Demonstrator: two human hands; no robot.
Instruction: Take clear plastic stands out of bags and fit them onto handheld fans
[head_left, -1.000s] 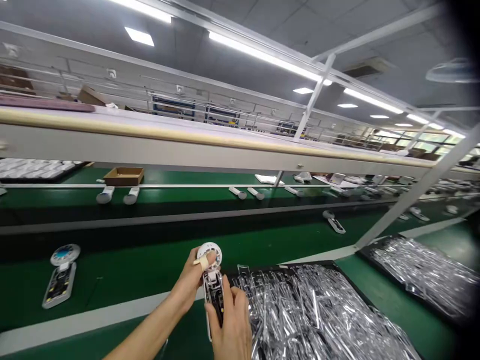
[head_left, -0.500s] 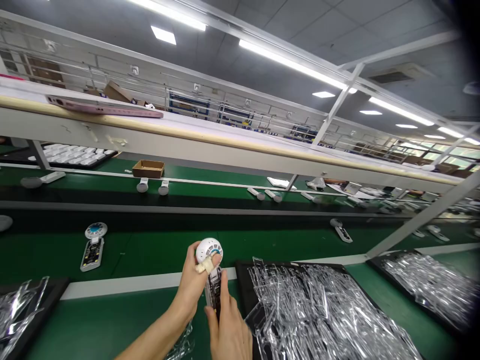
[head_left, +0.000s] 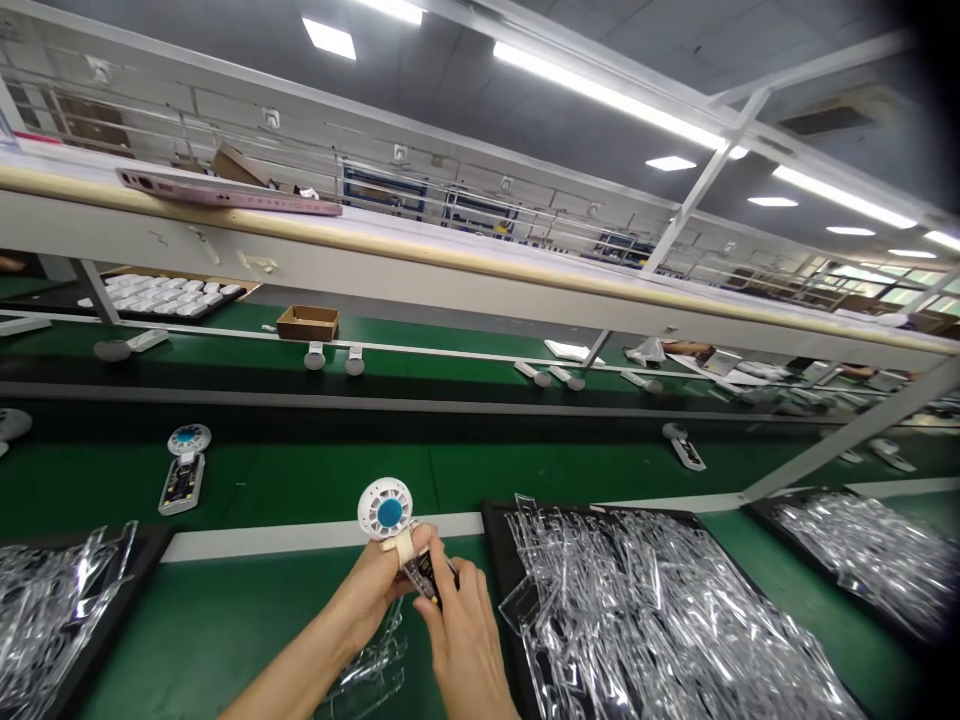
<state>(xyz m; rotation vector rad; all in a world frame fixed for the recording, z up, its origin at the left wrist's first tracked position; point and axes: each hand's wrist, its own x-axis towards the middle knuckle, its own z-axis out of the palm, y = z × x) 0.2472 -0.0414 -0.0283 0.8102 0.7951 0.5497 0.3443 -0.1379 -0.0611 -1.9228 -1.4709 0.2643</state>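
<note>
Small white device with a round grille head (head_left: 388, 508) and a blue hub, held in both hands above the green conveyor belt (head_left: 300, 480), just left of the nearest tray. Head pointing up and away to the left, long axis slanting down to the right into the fingers, bare circuit board at the lower end. Left hand (head_left: 366, 590) closed around the body, beige tape wrap (head_left: 400, 545) on one finger; right hand (head_left: 463, 635) pinching the lower end. Just right of the hands, a black tray (head_left: 491, 560) heaped with clear plastic pieces; a second black tray (head_left: 142, 545) at lower left and a third black tray (head_left: 757, 510) at far right, both filled with the same clear plastic. Across the belts, a cardboard box (head_left: 307, 322), contents hidden, and a black tray of white parts (head_left: 165, 318) in neat rows.
</note>
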